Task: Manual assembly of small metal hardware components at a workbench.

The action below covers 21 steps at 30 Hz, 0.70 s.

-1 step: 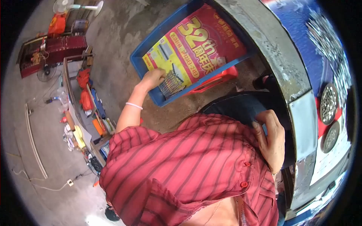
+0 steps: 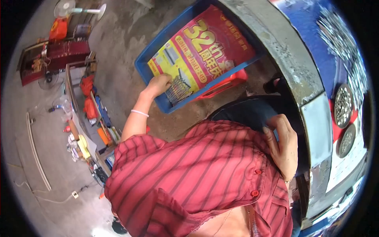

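Observation:
My left hand (image 2: 159,84) reaches into a blue plastic crate (image 2: 143,51), its fingers curled at the near left end. Right beside the fingertips lies a row of thin metal rods (image 2: 178,91), on a red and yellow printed sheet (image 2: 205,49) that lines the crate. Whatever the fingers hold is hidden under them. My right hand (image 2: 285,147) is low in front of my striped red shirt, over my dark trousers. Its fingers bend toward the thumb, and a small pale blue patch shows between them; I cannot make out what it is.
A red plastic stool (image 2: 227,83) stands under the crate. To the right runs a metal-edged worktable (image 2: 316,130) with many thin metal rods (image 2: 342,43) and two round dishes of small metal parts (image 2: 343,107). A cluttered shelf (image 2: 85,114) and a fan (image 2: 65,7) stand left.

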Each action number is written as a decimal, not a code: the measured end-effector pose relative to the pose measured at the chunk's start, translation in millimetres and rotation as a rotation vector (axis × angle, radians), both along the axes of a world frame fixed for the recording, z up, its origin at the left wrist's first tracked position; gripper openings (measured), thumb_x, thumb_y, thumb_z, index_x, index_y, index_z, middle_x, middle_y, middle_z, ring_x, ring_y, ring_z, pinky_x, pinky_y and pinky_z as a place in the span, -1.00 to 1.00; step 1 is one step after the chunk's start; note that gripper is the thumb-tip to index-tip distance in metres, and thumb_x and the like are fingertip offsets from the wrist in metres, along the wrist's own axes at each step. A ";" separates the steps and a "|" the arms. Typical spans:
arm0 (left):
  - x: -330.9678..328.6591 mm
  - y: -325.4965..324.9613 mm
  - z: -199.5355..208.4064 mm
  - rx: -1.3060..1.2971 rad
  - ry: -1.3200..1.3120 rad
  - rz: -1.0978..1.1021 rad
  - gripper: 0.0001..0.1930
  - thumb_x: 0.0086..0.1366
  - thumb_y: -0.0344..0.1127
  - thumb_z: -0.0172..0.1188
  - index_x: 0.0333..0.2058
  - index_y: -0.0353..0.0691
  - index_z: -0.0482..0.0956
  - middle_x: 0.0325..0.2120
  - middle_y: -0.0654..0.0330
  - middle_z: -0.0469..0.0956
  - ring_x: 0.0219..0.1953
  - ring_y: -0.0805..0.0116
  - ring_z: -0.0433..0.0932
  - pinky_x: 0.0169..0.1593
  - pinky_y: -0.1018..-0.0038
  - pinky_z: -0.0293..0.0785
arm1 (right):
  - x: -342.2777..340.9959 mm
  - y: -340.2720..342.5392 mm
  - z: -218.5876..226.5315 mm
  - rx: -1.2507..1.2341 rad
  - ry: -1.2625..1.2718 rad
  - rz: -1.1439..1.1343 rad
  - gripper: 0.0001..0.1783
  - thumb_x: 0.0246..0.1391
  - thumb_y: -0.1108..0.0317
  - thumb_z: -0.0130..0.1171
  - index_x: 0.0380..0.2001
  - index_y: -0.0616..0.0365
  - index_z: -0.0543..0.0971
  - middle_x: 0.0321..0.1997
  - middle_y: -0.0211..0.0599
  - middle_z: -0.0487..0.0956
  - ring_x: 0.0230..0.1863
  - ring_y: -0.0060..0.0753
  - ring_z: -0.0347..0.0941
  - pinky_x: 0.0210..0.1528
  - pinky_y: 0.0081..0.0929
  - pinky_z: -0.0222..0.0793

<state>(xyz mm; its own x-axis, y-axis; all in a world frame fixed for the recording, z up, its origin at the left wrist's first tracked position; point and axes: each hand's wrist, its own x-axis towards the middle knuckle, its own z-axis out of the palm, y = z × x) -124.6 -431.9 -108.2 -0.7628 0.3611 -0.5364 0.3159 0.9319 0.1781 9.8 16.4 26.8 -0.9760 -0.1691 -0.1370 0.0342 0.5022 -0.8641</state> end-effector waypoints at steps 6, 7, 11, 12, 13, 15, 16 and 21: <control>-18.1 16.7 17.2 -0.346 -0.085 -0.033 -0.87 0.11 -0.40 0.09 -0.37 -0.21 0.58 -0.43 -0.05 0.56 -0.32 -0.07 0.58 -0.22 0.16 0.49 | 4.6 14.4 -6.8 0.055 0.119 0.062 -0.81 -0.01 0.37 0.17 -0.35 0.22 0.43 -0.39 -0.09 0.40 -0.37 0.02 0.39 -0.32 -0.18 0.33; -27.6 42.2 36.1 -0.313 -0.033 -0.024 -0.85 0.11 -0.40 0.11 -0.32 -0.22 0.58 -0.43 -0.07 0.56 -0.32 -0.08 0.58 -0.21 0.17 0.49 | 5.9 19.6 -5.5 0.033 0.077 0.067 -0.81 -0.02 0.42 0.18 -0.34 0.24 0.43 -0.36 -0.07 0.39 -0.34 0.05 0.38 -0.31 -0.19 0.31; -56.5 194.6 104.7 0.271 0.438 -0.330 -0.84 0.15 -0.46 0.13 -0.26 -0.28 0.52 -0.31 -0.07 0.53 -0.28 -0.06 0.55 -0.25 0.23 0.48 | 15.1 27.3 -7.2 0.031 0.173 0.032 -0.80 0.00 0.34 0.17 -0.39 0.20 0.39 -0.41 -0.13 0.38 -0.37 -0.01 0.39 -0.32 -0.20 0.32; -60.1 239.7 117.8 0.501 0.420 -0.370 -0.85 0.16 -0.47 0.14 -0.26 -0.30 0.52 -0.31 -0.05 0.53 -0.28 -0.02 0.55 -0.25 0.27 0.47 | 17.3 28.9 -8.5 0.044 0.179 0.015 -0.78 0.00 0.33 0.18 -0.38 0.20 0.39 -0.41 -0.13 0.38 -0.37 -0.01 0.39 -0.32 -0.21 0.32; -62.7 281.6 128.9 0.726 0.396 -0.405 -0.85 0.17 -0.48 0.14 -0.26 -0.31 0.53 -0.31 -0.03 0.53 -0.27 0.02 0.55 -0.25 0.31 0.47 | 19.8 31.5 -6.8 0.059 0.174 0.003 -0.78 0.00 0.33 0.18 -0.38 0.20 0.39 -0.41 -0.13 0.38 -0.37 -0.02 0.39 -0.33 -0.22 0.32; -69.1 340.4 144.0 0.902 0.372 -0.517 -0.82 0.17 -0.48 0.15 -0.22 -0.31 0.53 -0.31 -0.01 0.54 -0.28 0.03 0.55 -0.21 0.35 0.46 | 22.3 34.0 0.3 0.061 0.187 0.000 -0.78 0.00 0.34 0.18 -0.39 0.20 0.38 -0.42 -0.14 0.37 -0.38 -0.03 0.39 -0.33 -0.22 0.32; -78.2 369.9 138.6 0.969 0.395 -0.579 -0.83 0.17 -0.48 0.15 -0.23 -0.31 0.53 -0.31 0.00 0.54 -0.27 0.04 0.55 -0.21 0.35 0.46 | 25.3 35.2 2.4 0.077 0.196 -0.015 -0.78 0.00 0.34 0.18 -0.39 0.20 0.38 -0.42 -0.14 0.37 -0.38 -0.03 0.39 -0.33 -0.22 0.32; -118.8 474.3 105.6 0.906 0.562 -0.635 -0.87 0.15 -0.43 0.18 -0.30 -0.26 0.54 -0.35 0.05 0.52 -0.26 0.05 0.53 -0.21 0.28 0.45 | 51.0 49.2 7.0 0.161 0.139 -0.180 -0.79 0.01 0.35 0.18 -0.40 0.21 0.38 -0.42 -0.13 0.36 -0.42 -0.05 0.38 -0.36 -0.24 0.31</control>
